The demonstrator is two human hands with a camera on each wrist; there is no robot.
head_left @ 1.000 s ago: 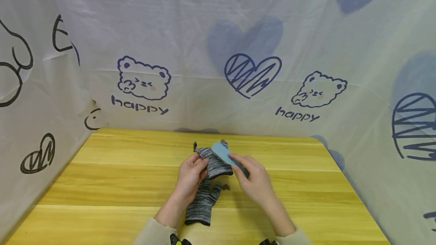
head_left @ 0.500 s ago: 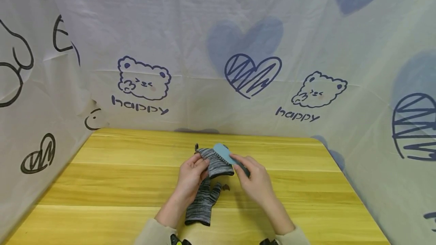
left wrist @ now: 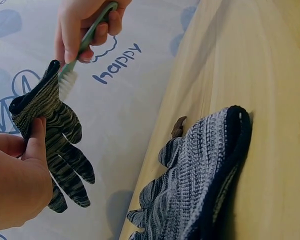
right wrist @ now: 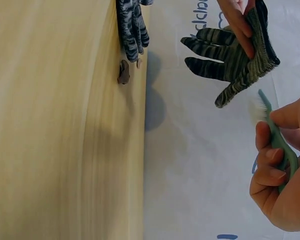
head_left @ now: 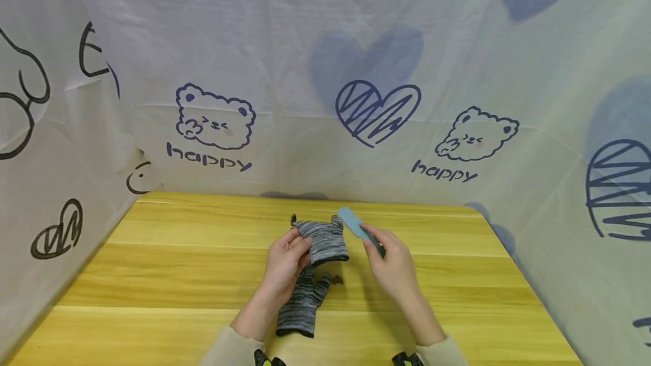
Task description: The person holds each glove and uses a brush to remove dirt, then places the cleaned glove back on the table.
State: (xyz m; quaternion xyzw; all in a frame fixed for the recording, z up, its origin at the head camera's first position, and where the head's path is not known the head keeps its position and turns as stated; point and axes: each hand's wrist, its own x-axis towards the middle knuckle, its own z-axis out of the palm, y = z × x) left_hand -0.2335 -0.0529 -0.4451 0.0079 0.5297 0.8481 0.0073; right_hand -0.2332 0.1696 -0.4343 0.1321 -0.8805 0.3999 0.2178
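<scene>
Fingers of the left hand (head_left: 286, 256) pinch the raised glove (head_left: 329, 240) by its side near the cuff, presumably to hold the knit spread above the worktop (head_left: 458, 281); those of the right hand (head_left: 393, 267) curl round the handle of the brush (head_left: 352, 222), its head beyond the fingertips, bristles facing the glove, apparently so that they can meet the fabric squarely, though a slight gap shows. Beneath the left fingers lies the second glove (head_left: 299, 308), seemingly out of both hands' way, a small brown object (head_left: 337, 279) just beside its thumb

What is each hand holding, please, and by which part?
The left hand pinches one glove by one side, near the cuff; the right hand grips the brush by its handle.
</scene>
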